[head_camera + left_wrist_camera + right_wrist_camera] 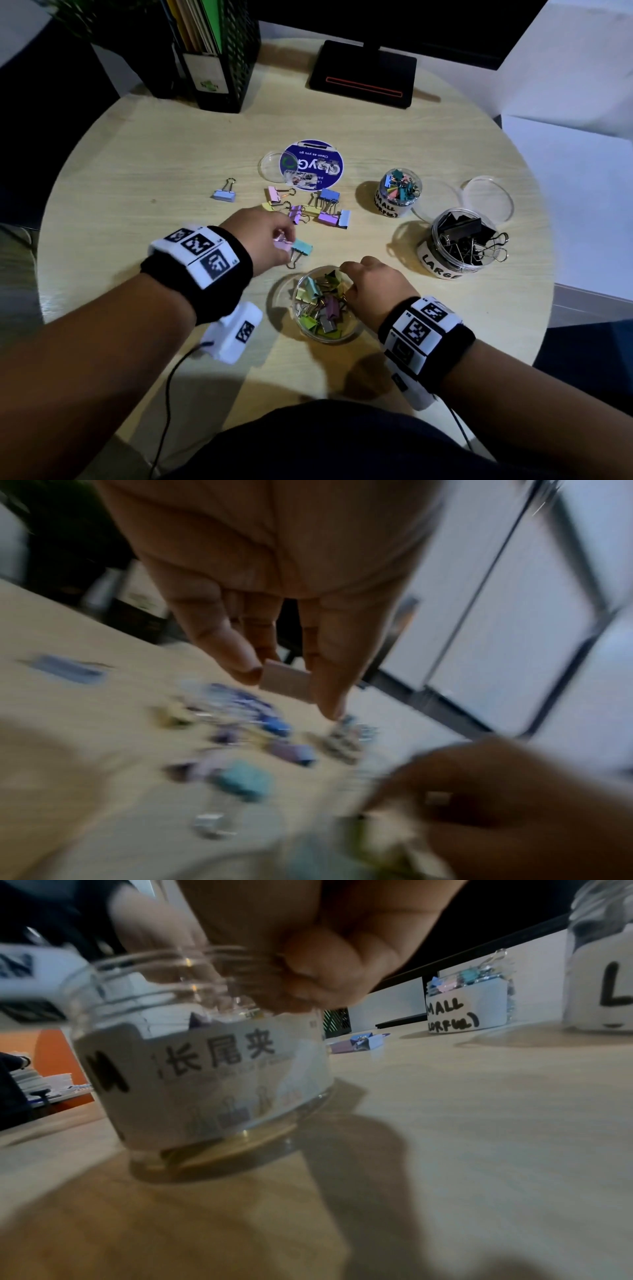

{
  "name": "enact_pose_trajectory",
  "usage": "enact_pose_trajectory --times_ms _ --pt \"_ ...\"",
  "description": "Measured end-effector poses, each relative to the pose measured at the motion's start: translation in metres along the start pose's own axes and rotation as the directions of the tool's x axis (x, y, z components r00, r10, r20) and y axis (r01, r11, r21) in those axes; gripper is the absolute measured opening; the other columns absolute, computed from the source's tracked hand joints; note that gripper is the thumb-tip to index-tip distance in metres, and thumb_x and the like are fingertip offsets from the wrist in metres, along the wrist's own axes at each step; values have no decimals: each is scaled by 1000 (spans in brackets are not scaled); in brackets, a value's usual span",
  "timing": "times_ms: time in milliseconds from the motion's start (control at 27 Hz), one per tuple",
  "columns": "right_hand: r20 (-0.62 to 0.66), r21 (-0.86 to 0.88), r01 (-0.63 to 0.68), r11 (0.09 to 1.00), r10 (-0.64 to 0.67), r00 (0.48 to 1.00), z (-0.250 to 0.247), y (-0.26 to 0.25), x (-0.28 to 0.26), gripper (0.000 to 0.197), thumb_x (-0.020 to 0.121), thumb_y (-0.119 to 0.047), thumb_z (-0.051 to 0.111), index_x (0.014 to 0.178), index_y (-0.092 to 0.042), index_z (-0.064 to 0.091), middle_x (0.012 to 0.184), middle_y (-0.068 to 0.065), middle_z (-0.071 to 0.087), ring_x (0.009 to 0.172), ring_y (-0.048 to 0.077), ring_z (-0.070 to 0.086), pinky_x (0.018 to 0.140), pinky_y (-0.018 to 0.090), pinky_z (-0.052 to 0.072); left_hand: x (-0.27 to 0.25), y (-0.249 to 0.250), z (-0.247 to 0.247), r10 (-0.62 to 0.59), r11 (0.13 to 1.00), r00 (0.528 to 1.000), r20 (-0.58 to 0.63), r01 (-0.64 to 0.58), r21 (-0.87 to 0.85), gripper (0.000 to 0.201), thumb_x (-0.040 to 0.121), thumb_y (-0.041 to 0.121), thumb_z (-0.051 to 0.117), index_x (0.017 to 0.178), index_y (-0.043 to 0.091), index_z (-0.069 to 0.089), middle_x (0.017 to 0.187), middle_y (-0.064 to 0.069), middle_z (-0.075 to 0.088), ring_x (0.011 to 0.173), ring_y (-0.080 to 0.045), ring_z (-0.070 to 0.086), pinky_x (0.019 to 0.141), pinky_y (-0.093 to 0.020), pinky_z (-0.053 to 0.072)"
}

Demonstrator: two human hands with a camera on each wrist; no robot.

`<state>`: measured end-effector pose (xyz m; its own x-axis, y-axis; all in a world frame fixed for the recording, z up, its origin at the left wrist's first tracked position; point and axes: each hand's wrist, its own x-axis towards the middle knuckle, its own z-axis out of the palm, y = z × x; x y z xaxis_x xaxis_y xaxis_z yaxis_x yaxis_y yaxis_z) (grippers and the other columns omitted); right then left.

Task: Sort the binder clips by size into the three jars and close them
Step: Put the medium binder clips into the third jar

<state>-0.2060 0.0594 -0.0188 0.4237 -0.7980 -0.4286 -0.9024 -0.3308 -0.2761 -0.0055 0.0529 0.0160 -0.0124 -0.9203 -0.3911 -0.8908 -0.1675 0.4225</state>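
The left hand (263, 236) is pinching a pink clip (286, 681) between thumb and forefinger, probably to carry it to the middle jar (325, 305), which is standing open just in front of the person. The right hand (371, 282) is resting on this jar's rim with curled fingers, seemingly to steady it; I cannot tell if it is holding a clip. More clips (308, 207) are lying loose on the table (137, 164), beyond the hands. The small jar (397, 197) and large jar (462, 243) are standing open at the right, their lids (488, 195) lying nearby.
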Motion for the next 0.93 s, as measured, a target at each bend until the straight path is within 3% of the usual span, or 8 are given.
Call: enact_pose_trajectory --times_ms 74,148,223,371,482,593,779,927 --pt "-6 -13 11 1000 -11 1000 2 1 0 42 88 -15 46 130 -19 48 116 12 54 101 31 58 77 30 45 -22 22 3 159 984 986 56 -153 -89 22 73 26 76 88 36 63 92 12 52 83 -9 54 73 -26 45" --pt "-11 -28 12 1000 -12 1000 2 1 0 41 88 -17 46 128 -19 49 115 12 54 101 31 58 76 29 45 -34 34 15 261 962 946 191 -271 27 22 75 27 71 94 36 64 97 10 51 91 -10 51 80 -27 44" --pt "3 -33 12 999 -12 1000 1 2 0 40 88 -15 46 128 -18 48 116 12 53 103 31 57 78 30 45 -34 37 28 256 934 923 288 -312 172 23 80 29 66 102 36 62 103 9 48 98 -11 49 80 -26 41" --pt "11 -80 44 996 -43 999 -4 4 -2 34 95 -21 40 126 -16 50 118 11 55 104 28 57 84 30 43 -30 31 28 191 958 933 305 -246 150 35 77 41 70 110 35 61 109 10 48 99 -10 47 85 -28 43" --pt "-150 -90 8 996 -21 988 -19 12 7 39 98 -39 30 118 -18 57 114 7 62 101 23 60 98 39 40 -21 20 12 171 985 982 84 -171 -12 25 81 42 66 103 32 62 108 12 51 98 -10 51 81 -26 41" --pt "-192 -49 -16 999 7 981 -40 25 33 34 97 -30 39 121 -14 56 122 10 56 107 26 56 92 34 44 7 2 4 82 992 996 -45 -78 98 23 85 36 63 107 31 60 120 6 52 104 -15 53 88 -28 43" --pt "-40 -174 28 984 -35 999 -37 26 84 43 91 -19 47 133 -22 45 135 9 45 117 30 50 94 40 47 42 -12 13 -46 980 996 83 29 199 50 81 35 69 128 33 51 132 -2 45 116 -20 51 94 -28 40" --pt "-4 -208 31 978 -33 999 -31 29 96 49 86 -17 52 134 -18 45 144 9 40 123 30 47 97 38 46 48 -14 23 -40 973 989 143 5 232 65 84 30 66 141 37 35 139 -3 40 124 -23 44 97 -31 39"
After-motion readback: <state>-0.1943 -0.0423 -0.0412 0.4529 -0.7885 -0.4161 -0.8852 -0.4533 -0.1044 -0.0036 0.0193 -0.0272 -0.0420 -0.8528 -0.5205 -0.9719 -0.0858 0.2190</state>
